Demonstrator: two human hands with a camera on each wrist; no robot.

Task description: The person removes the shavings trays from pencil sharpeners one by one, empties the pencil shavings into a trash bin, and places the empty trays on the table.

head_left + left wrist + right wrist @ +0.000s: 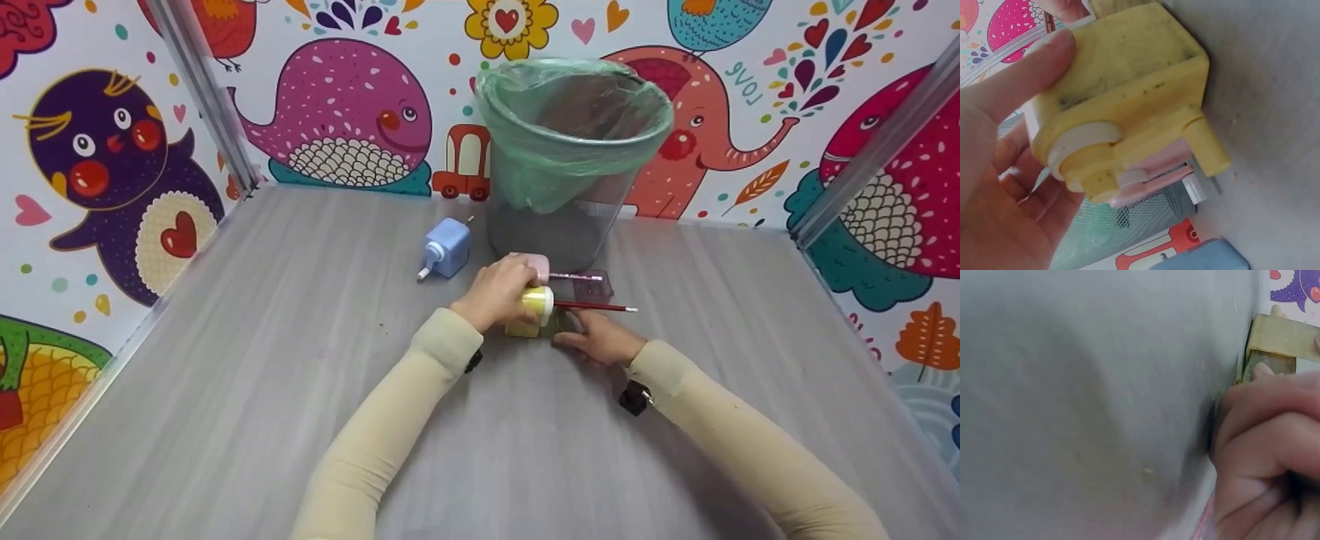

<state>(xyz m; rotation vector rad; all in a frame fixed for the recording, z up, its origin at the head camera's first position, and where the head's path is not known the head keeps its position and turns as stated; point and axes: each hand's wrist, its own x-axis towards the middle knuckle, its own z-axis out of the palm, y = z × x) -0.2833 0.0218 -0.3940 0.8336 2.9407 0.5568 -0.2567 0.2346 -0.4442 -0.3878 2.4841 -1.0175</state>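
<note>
The walls point(300, 90) are white, with bright animals, hearts and leaves on them. Below them is the grey tabletop point(337, 390). A big bin point(551, 232) stands at the back of it, with a thin green bag point(551, 176) hanging over its rim. Two cream sleeves point(390, 442) reach in from the front.

The left hand point(495, 292) grips the yellow sharpener point(1129, 67), with its thumb on one side and its fingers on the other. The right hand point(604, 337) is low down on the right of it, with thumb and finger pinching the see-through yellow drawer point(553, 326).

The yellow sharpener is near the middle of the tabletop, in front of the bin. It has dark smudges on it and a yellow handle point(1207, 147). The pink sharpener point(536, 264) is just behind it, partly hidden by the left hand. The blue sharpener point(448, 244) is a bit apart, over to the left.

A pink see-through drawer point(594, 288) is to the right of the pink sharpener. A red pencil point(596, 306) pokes out of the yellow sharpener, pointing right. A patterned pencil point(577, 277) pokes out of the pink one the same way.
</note>
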